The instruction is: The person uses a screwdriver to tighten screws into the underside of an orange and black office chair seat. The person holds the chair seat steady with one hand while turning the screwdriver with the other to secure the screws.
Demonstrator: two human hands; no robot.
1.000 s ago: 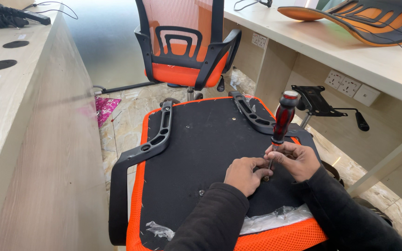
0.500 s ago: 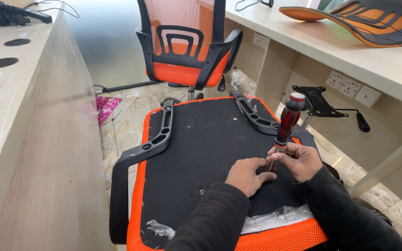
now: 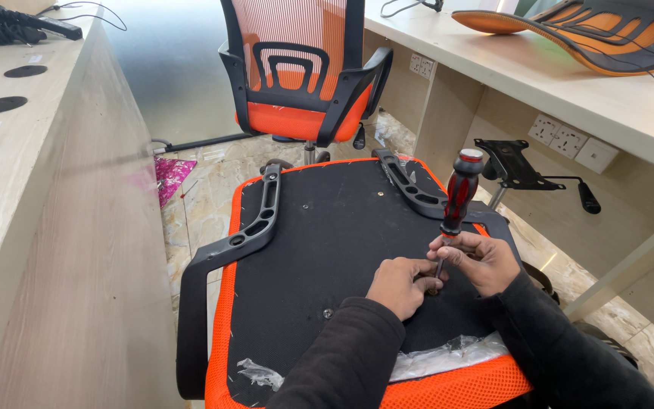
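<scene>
A red-and-black screwdriver (image 3: 459, 198) is held upright by the right hand (image 3: 477, 261), closed low around its shaft, its tip set near the right edge of the upturned orange chair seat (image 3: 319, 250). The left hand (image 3: 399, 284) is curled beside the tip, apparently steadying a screw. If the tool is tilted, the tip could slip off and strike those fingers or gouge the black underside.

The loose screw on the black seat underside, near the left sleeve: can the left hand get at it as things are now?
Probably yes. The screw lies bare on the seat underside, beside the left hand, with nothing between them.
</scene>
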